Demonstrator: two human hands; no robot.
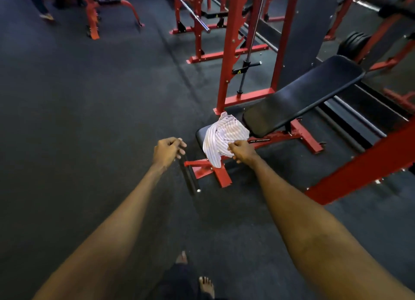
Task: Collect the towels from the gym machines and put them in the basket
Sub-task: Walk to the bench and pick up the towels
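A crumpled white towel with thin purple stripes (224, 135) lies on the seat of a black padded incline bench (301, 97) with a red frame. My right hand (242, 151) pinches the towel's near edge, fingers closed on the cloth. My left hand (167, 150) hovers to the left of the bench, over the floor, its fingers curled loosely with nothing in them. One corner of the towel hangs down over the bench's front. No basket is in view.
A red power rack (231, 52) stands just behind the bench, with a barbell (190, 12) farther back. A red beam (363, 162) slants at the right. Black roller pads (190, 178) jut from the bench foot. Another person's legs (42, 5) are at top left. Dark rubber floor (78, 108) spreads left.
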